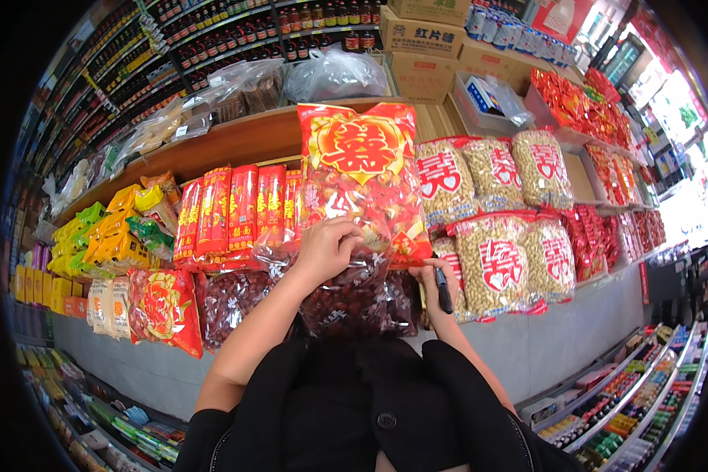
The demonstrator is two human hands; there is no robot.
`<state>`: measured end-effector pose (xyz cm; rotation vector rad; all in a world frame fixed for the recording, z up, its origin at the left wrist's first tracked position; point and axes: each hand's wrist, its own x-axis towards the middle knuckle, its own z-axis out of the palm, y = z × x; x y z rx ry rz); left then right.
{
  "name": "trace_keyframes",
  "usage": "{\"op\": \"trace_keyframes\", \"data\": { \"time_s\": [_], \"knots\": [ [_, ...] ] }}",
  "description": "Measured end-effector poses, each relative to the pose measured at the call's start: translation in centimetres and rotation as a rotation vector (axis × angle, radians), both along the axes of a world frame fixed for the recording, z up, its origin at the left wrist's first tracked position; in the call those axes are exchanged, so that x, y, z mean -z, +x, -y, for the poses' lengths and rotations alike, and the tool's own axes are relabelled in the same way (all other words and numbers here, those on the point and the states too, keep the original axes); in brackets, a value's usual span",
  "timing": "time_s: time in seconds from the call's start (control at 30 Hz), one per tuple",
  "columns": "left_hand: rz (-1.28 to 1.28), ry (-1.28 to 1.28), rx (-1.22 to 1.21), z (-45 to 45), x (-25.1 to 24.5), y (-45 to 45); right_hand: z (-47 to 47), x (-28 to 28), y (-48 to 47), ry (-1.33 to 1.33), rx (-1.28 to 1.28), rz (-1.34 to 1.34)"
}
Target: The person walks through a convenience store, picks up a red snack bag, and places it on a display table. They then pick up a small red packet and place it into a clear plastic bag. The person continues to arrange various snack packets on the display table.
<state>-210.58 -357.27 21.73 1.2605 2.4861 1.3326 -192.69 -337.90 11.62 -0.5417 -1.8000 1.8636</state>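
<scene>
A large red and clear plastic bag of wrapped sweets (363,177) lies upright before me, on top of other packs. My left hand (330,248) rests on its lower left part with curled fingers; whether it grips the film cannot be told. At the bag's lower right corner, my right hand (433,283) has a black marker pen (443,289) held against it, with the fingertips at the bag's edge. A small handwritten mark shows on the bag between the hands. Beneath it lie clear bags of dark red dried fruit (342,307).
Bags of peanuts in shells (495,259) lie to the right. Red noodle packs (215,218) and yellow snack packs (118,242) are at the left. Beyond a wooden ledge (242,138) stand cartons (422,74) and bottle shelves. More shelves (631,389) stand at the lower right.
</scene>
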Motion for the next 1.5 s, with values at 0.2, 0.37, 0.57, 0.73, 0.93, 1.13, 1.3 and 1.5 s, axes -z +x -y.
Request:
{"op": "trace_keyframes", "data": {
  "time_s": [0.2, 0.37, 0.57, 0.73, 0.93, 1.13, 1.3, 1.5],
  "knots": [
    [-0.106, 0.142, 0.214, 0.9, -1.7, 6.6, 3.4, 3.4, 5.6, -0.069, -0.008, -0.058],
    [-0.270, 0.138, 0.553, -0.1, -2.0, 10.6, 6.3, 4.8, 9.3, -0.363, -0.108, -0.239],
    [-0.245, 0.089, 0.520, -2.5, -1.2, 11.5, 9.5, 5.6, 10.6, 0.106, 0.285, 0.145],
    [-0.128, 0.084, 0.351, 6.8, 2.7, 10.4, 10.1, 10.0, 9.0, -0.373, 0.741, 0.065],
    [0.458, -0.673, 0.223, 15.4, 18.1, 8.7, 10.6, 14.0, 9.4, -0.711, 1.070, 0.023],
    [0.661, -0.537, 0.241, 12.6, 24.9, 9.4, 11.7, 15.0, 9.9, -0.933, 1.184, -0.003],
    [0.616, -0.589, 0.139, 12.0, 24.9, 9.8, 12.2, 15.0, 10.5, -0.964, 1.304, 0.038],
    [0.654, -0.519, 0.197, 9.1, 20.8, 4.1, 12.3, 14.8, 10.7, -1.161, 1.324, -0.027]
  ]
}}
